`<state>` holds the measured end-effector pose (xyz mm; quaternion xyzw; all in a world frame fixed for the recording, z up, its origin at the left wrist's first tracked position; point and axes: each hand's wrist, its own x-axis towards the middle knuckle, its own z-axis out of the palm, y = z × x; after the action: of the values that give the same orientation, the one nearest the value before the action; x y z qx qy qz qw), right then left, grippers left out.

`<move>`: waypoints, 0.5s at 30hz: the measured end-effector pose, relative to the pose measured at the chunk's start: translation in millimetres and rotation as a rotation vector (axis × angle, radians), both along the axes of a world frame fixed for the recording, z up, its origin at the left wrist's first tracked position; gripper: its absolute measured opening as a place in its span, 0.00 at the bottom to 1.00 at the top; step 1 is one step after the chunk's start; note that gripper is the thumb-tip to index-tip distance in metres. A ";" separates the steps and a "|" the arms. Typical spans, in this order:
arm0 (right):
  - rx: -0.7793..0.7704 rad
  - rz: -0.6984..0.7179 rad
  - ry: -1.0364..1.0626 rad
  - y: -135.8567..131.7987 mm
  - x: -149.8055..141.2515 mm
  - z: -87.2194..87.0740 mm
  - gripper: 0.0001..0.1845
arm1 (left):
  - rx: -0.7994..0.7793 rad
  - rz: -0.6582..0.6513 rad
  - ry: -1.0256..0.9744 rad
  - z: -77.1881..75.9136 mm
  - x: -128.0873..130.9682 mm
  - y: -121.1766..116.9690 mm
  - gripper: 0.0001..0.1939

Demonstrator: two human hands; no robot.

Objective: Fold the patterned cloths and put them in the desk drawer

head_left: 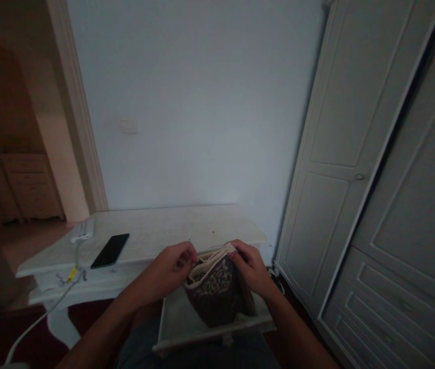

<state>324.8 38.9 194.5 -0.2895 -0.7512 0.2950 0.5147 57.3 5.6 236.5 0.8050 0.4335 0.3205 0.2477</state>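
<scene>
A dark brown fabric bag (219, 294) with a cream scroll pattern and cream edging stands over the pulled-out white drawer (177, 315). My left hand (175, 264) is closed at the left end of the bag's rim, thumb and fingers pinched together. At the upper right corner, my right hand (251, 266) grips the cream edging between thumb and fingers. The bag's mouth gapes a little between the two hands. What lies inside it is too dark to make out.
On the white table (171, 225) lie a black phone (110, 251) and, further left, a white power strip (82, 230) whose cable hangs over the front edge. A white wardrobe (329, 205) stands at the right. Behind the table is a pale wall with a light switch (128, 126).
</scene>
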 end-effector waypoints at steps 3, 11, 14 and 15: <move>-0.003 -0.004 0.010 -0.3 -0.3 0.2 0.14 | 0.031 -0.219 -0.027 5.7 -1.9 -11.8 0.10; -0.038 -0.017 0.016 -1.0 0.7 1.2 0.16 | 0.111 -0.264 0.179 11.7 -7.0 -23.4 0.20; -0.041 0.001 0.016 -1.0 0.8 1.5 0.16 | 0.166 -0.225 0.306 12.6 -2.5 -24.6 0.18; -0.040 0.007 0.015 -0.6 1.2 1.1 0.16 | 0.170 -0.231 0.334 12.1 -1.1 -24.4 0.17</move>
<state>326.0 38.4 195.6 -0.2950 -0.7421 0.3139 0.5136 56.2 -18.8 248.6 0.9092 0.3449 0.1877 0.1387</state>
